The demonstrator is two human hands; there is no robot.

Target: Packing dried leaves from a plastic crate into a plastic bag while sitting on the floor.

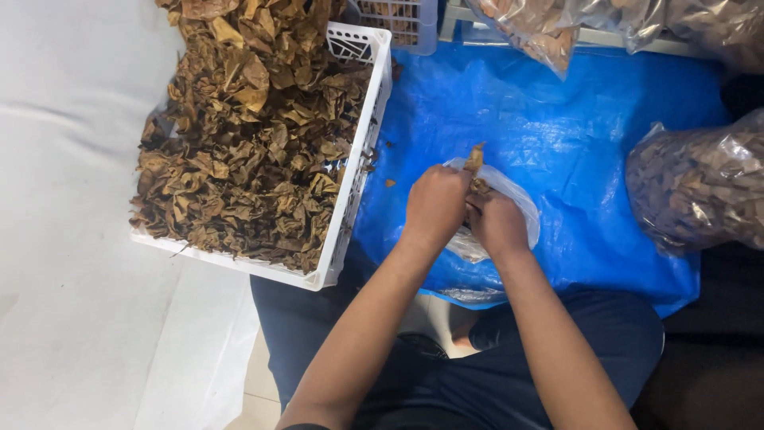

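Both hands are working over the blue tarp (573,151). The left hand (435,203) and right hand (497,223) are each closing on a small clear plastic bag (517,203) with brown dried leaves (476,158) sticking out. A white crate (362,151) heaped with dried leaves is sitting just left.

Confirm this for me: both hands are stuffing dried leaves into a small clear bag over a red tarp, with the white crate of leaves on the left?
Not quite: the tarp is blue, not red, as the head view shows. The rest holds: left hand and right hand work at the small clear bag, white crate on the left.
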